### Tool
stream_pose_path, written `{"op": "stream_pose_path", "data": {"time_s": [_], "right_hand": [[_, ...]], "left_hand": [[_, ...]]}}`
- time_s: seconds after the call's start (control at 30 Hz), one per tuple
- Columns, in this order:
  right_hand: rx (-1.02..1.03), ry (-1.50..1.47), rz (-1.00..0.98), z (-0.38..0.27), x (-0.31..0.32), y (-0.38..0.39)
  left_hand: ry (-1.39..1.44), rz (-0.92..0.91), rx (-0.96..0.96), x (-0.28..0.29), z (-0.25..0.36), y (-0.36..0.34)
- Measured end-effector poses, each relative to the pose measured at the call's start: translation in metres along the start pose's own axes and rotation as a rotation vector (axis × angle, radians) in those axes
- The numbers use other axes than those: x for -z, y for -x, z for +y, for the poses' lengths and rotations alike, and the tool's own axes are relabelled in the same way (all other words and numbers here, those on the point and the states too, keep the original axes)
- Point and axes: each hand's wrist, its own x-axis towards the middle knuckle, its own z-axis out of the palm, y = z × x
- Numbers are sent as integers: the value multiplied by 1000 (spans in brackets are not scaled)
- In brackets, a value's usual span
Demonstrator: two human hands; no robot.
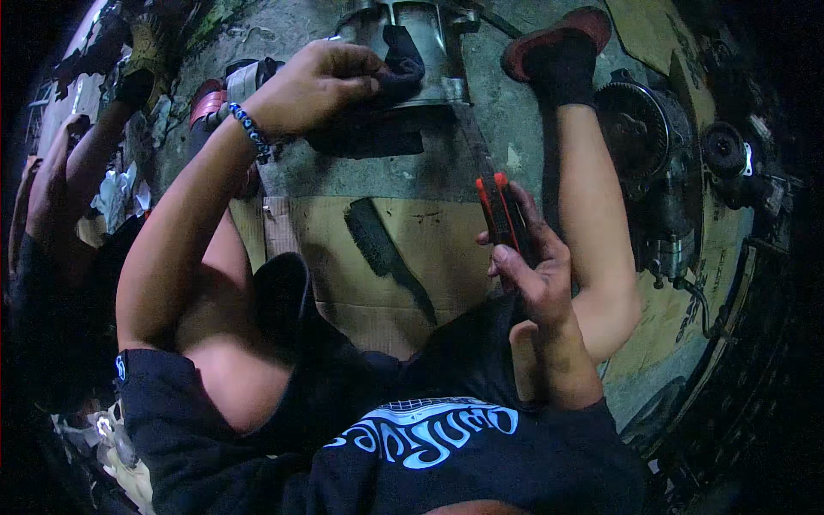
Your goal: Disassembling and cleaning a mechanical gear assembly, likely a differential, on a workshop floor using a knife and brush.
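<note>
The black shirt (pixel 549 459) looms nearest, and beyond it the left hand (pixel 322 84) pinches dark cloth (pixel 402 79) at the metal casing (pixel 442 53) on the concrete floor (pixel 343 178), while the right hand (pixel 541 270), well apart, grips a red-and-black tool (pixel 499 210) that, slipping, might jab the left.

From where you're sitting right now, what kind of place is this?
It looks like a mechanic's repair workshop, going by the big toothed wheel, the silvery metal casing on the floor and the red-and-black tool in the right hand.
</note>
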Motion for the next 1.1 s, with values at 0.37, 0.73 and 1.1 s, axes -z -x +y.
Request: {"op": "stream_pose_path", "data": {"time_s": [0.37,0.73,1.1], "right_hand": [[245,295,78,25,-16,-26],[363,535,53,41,-7,-33],[424,799,-144,54,-31,-25]], "left_hand": [[87,383,207,0,-39,-12],[36,473,128,53,-83,9],[357,626,268,78,-101,34]]}}
